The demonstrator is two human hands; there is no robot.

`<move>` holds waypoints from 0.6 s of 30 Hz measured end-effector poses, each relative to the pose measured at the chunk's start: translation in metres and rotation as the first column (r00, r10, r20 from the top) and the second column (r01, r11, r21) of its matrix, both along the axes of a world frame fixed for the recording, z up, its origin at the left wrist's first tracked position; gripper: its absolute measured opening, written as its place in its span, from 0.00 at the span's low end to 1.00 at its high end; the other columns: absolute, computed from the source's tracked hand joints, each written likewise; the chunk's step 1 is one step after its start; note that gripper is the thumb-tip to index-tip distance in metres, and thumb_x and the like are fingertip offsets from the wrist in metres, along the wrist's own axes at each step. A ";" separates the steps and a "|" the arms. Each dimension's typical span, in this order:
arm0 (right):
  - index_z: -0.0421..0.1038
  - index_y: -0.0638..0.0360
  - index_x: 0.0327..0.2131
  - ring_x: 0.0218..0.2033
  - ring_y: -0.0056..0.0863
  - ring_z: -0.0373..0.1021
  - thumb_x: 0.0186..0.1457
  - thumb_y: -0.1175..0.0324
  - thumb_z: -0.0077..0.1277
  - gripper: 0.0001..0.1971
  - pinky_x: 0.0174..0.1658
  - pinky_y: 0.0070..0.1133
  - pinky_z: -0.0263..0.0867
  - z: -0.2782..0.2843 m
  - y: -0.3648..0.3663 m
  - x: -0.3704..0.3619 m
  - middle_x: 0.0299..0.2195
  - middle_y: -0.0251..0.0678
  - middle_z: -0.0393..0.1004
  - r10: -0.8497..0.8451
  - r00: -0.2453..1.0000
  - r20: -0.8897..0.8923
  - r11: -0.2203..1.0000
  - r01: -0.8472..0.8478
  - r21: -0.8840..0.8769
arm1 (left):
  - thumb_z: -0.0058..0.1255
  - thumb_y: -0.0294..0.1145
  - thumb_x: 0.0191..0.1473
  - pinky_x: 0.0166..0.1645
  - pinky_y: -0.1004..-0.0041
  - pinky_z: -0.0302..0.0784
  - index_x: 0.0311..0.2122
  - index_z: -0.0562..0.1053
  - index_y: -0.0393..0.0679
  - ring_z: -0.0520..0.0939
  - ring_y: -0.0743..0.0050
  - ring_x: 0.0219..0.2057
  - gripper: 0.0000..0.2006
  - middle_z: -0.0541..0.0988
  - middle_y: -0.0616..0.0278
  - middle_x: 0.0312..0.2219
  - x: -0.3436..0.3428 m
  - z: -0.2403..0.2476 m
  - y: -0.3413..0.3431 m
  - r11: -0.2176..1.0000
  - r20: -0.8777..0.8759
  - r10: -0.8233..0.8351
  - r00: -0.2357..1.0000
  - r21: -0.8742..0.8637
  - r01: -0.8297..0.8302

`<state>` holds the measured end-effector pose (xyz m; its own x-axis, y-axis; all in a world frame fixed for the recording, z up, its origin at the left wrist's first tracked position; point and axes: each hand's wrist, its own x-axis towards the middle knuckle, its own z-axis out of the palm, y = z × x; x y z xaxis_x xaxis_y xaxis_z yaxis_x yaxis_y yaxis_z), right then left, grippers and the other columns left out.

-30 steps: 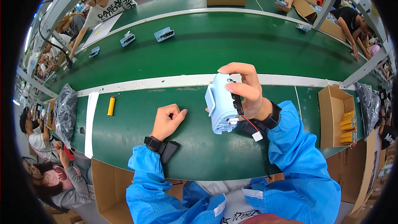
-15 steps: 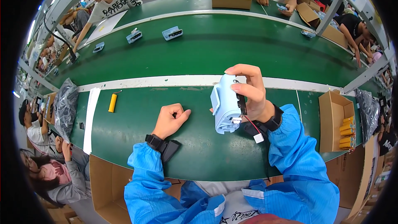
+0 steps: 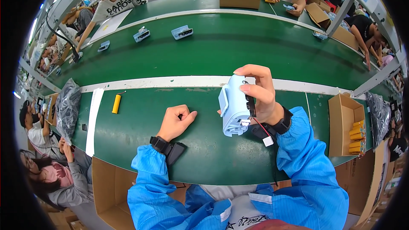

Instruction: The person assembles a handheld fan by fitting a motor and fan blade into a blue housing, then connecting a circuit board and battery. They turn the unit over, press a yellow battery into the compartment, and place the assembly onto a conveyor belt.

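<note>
My right hand (image 3: 260,91) holds up a light-blue plastic housing (image 3: 235,106) above the green bench, fingers on its top and side. A dark circuit board (image 3: 250,104) shows along the housing's right side. From its lower end hang a red wire and a white connector plug (image 3: 267,141). My left hand (image 3: 175,122) rests on the bench as a loose fist, thumb across the curled fingers, and nothing shows in it. A yellow cylindrical battery (image 3: 116,104) with a short wire lies to its left.
A cardboard box (image 3: 339,123) with yellow batteries stands at right. White paper (image 3: 94,121) and a grey plastic bag (image 3: 69,110) are at left. Beyond a white rail (image 3: 191,81), several blue housings (image 3: 182,32) sit on the green belt. Co-workers sit across and left.
The blue housings on the belt have shifted slightly right. My right hand and its housing have moved a little right. A yellow battery now shows by the far co-worker's hand.
</note>
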<state>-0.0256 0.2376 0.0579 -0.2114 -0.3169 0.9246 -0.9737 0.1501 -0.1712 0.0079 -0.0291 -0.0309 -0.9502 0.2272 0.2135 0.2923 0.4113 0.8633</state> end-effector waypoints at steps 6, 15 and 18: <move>0.57 0.47 0.50 0.44 0.38 0.66 0.31 0.65 0.75 0.42 0.42 0.28 0.67 0.000 0.000 0.000 0.48 0.51 0.63 0.012 1.000 0.006 1.000 -0.012 -0.007 | 0.58 0.28 0.50 0.20 0.74 0.53 0.15 0.59 0.38 0.58 0.82 0.16 0.21 0.60 0.68 0.12 0.000 0.002 0.000 1.000 0.008 0.001 1.000 0.001 -0.001; 0.57 0.48 0.49 0.43 0.37 0.66 0.31 0.65 0.75 0.42 0.42 0.27 0.66 0.001 0.000 0.000 0.48 0.51 0.63 0.002 1.000 0.000 1.000 -0.002 0.001 | 0.58 0.27 0.50 0.20 0.73 0.53 0.15 0.58 0.38 0.58 0.81 0.16 0.21 0.60 0.67 0.12 0.000 0.004 0.000 1.000 -0.015 -0.003 1.000 0.009 0.003; 0.60 0.51 0.49 0.43 0.38 0.66 0.30 0.68 0.72 0.40 0.41 0.27 0.68 -0.001 -0.001 -0.001 0.49 0.51 0.62 0.049 0.999 -0.021 0.998 -0.050 -0.046 | 0.58 0.27 0.50 0.20 0.73 0.54 0.15 0.58 0.38 0.58 0.81 0.16 0.21 0.60 0.67 0.12 0.000 0.002 0.000 1.000 -0.021 0.001 1.000 0.005 0.000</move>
<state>-0.0270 0.2363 0.0567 -0.1782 -0.2835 0.9423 -0.9830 0.0937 -0.1577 0.0078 -0.0292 -0.0286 -0.9456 0.2257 0.2344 0.3102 0.4075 0.8589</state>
